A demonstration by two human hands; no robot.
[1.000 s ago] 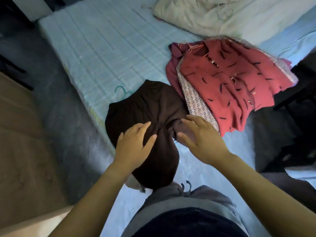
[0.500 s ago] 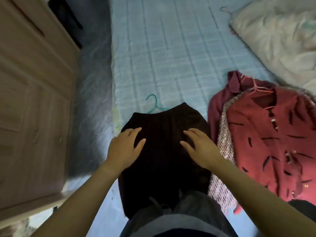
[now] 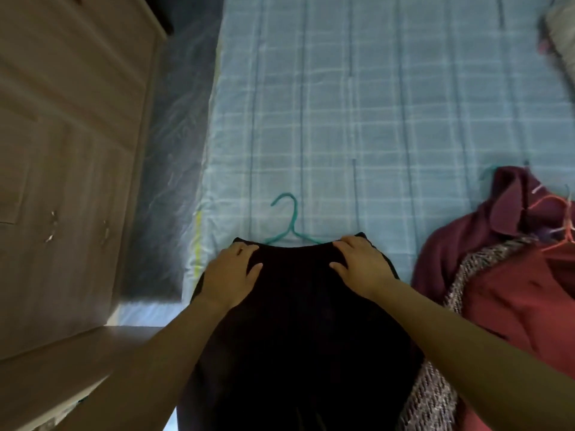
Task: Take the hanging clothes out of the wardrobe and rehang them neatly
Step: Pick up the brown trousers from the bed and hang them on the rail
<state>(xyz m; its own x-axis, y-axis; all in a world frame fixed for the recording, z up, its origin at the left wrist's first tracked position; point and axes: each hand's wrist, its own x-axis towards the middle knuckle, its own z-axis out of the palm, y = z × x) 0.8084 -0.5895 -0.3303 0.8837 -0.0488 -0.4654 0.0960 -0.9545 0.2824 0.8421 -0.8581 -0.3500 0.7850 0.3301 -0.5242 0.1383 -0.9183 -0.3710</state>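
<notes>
A dark brown garment [image 3: 298, 321] lies flat on the bed's near edge, still on a teal hanger [image 3: 291, 225] whose hook pokes out beyond its top. My left hand [image 3: 231, 275] rests on the garment's top left corner and my right hand [image 3: 362, 265] on its top right corner. Both have fingers curled over the top edge. To the right lies a pile of red clothes [image 3: 513, 290] with a grey tweed piece [image 3: 441, 384] and pink hangers [image 3: 557, 219].
The bed [image 3: 357, 104] has a light blue checked sheet. A wooden wardrobe [image 3: 62, 166] stands at the left, with a dark floor strip [image 3: 168, 150] between it and the bed. A pale duvet [image 3: 563, 29] shows at the far right corner.
Both hands slid from the garment's middle up to its top corners. The garment now lies spread flat and straight. The view has swung left toward the wardrobe.
</notes>
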